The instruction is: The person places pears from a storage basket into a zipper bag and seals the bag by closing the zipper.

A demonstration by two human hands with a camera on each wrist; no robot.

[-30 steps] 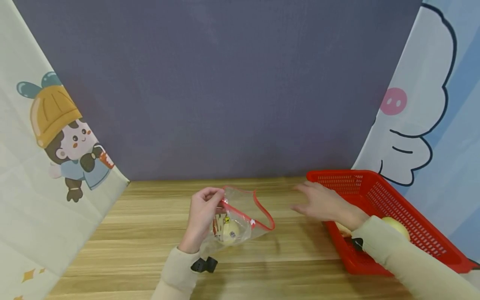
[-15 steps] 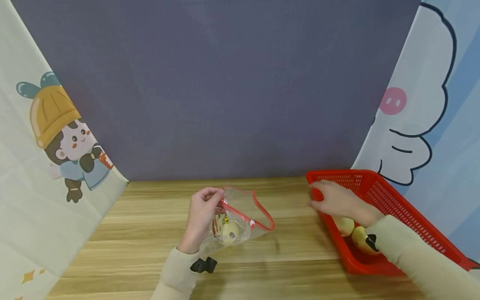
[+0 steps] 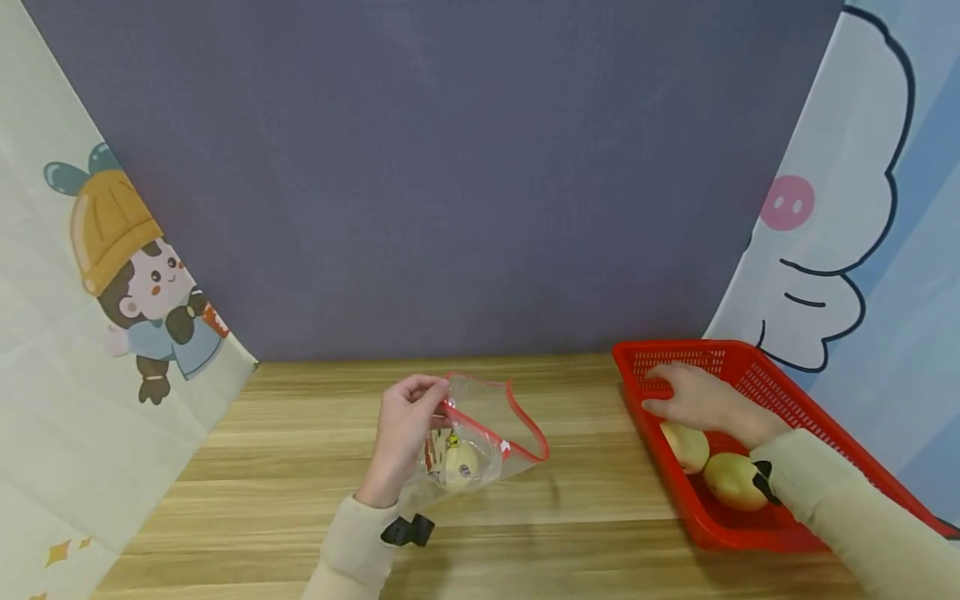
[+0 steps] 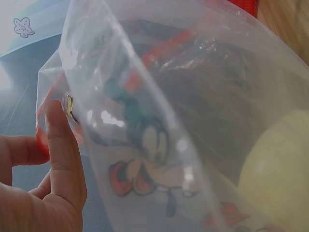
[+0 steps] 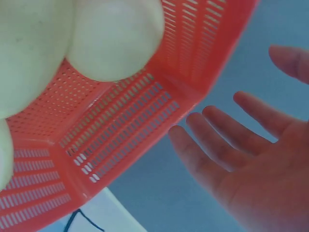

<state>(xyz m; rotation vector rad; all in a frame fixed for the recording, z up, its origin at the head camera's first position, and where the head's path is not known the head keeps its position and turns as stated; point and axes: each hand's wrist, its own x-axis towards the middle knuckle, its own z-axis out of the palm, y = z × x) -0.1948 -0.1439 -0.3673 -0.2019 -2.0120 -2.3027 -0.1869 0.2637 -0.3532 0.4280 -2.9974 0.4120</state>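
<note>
In the head view my left hand (image 3: 405, 427) pinches the rim of a clear zip bag (image 3: 480, 406) with red edging. A pale yellow, round fruit (image 3: 461, 465) lies inside it. The left wrist view shows the printed cartoon figure (image 4: 145, 150) on the bag's side. Over the far left part of the red basket (image 3: 832, 433) is my right hand (image 3: 705, 402), fingers spread and holding nothing. Below it, two pale yellow fruits (image 3: 737, 482) lie in the basket. From the right wrist, several fruits (image 5: 116, 38) show beyond the open hand's fingertips.
The basket's perforated walls rise around the fruits at the right of the wooden table (image 3: 585, 500). A dark grey panel (image 3: 480, 183) stands behind the table. Printed cloths flank it at the left (image 3: 45, 375) and right (image 3: 832, 142).
My right hand has moved right, from above the table left of the basket to over its far left part, uncovering the two fruits. The left hand and bag have stayed in place.
</note>
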